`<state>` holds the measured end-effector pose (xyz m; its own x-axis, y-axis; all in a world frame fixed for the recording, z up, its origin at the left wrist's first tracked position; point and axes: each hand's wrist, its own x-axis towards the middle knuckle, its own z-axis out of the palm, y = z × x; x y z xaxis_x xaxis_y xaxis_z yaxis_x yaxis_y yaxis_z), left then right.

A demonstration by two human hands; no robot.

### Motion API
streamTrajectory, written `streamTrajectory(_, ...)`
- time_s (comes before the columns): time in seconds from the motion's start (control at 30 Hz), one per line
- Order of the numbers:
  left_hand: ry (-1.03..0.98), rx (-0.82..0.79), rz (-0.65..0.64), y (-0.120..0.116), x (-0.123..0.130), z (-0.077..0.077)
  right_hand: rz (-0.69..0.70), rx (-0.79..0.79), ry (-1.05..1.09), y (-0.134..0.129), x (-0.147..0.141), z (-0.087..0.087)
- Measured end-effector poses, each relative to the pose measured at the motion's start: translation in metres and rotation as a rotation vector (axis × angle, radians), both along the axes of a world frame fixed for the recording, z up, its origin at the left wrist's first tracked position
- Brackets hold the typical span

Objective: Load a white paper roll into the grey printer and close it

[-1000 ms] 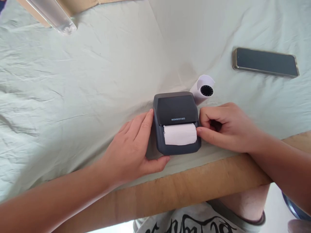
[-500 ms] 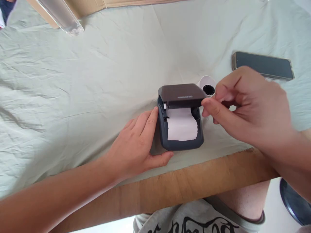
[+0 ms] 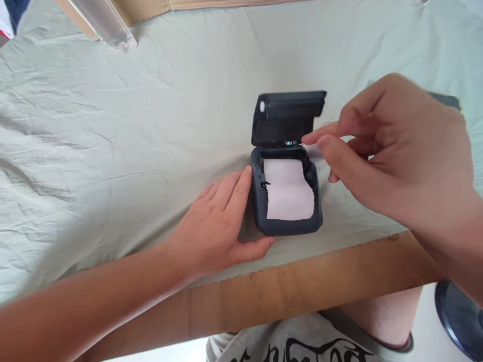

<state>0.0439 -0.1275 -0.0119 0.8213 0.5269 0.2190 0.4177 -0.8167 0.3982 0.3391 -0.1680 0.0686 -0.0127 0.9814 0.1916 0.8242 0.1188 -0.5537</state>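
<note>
A small dark portable thermal printer (image 3: 289, 227) lies on the cloth with its lid (image 3: 287, 118) raised at the back. White paper (image 3: 290, 193) with a ragged right edge fills its bay and reaches over the front rim. My left hand (image 3: 221, 218) lies against the printer's left side, fingers stretched out and the thumb apart along the near edge. At the lid's lower right corner is my right hand (image 3: 392, 146), its index finger extended and the thumb slightly apart. The fingertip overlaps the lid; whether it touches is unclear. Nothing shows between those fingers.
Behind my right hand, a phone (image 3: 447, 100) and a white paper roll (image 3: 326, 123) are mostly hidden. A clear plastic container (image 3: 109, 30) and a cardboard box (image 3: 145, 9) stand at the back left. Wrinkled cloth covers the table up to its wooden front edge (image 3: 264, 286).
The printer's lid has swung up and back from half raised, baring more of the paper. My right hand has let go of the lid's front corner and moved slightly right. My left hand stays beside the printer.
</note>
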Motion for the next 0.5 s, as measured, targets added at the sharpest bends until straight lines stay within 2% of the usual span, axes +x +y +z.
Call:
streamTrajectory(0.2,-0.004,-0.042,-0.006,0.002,-0.003,-0.002,0.15,-0.04,-0.32,0.018,0.002,-0.007)
streamTrajectory(0.4,-0.001,-0.059,-0.001,0.003,-0.004,-0.003,0.39,-0.076,-0.246,0.038,0.008,-0.008)
streamTrajectory(0.5,0.006,-0.074,0.006,0.002,-0.004,-0.003,0.454,-0.064,-0.312,0.045,0.005,-0.007)
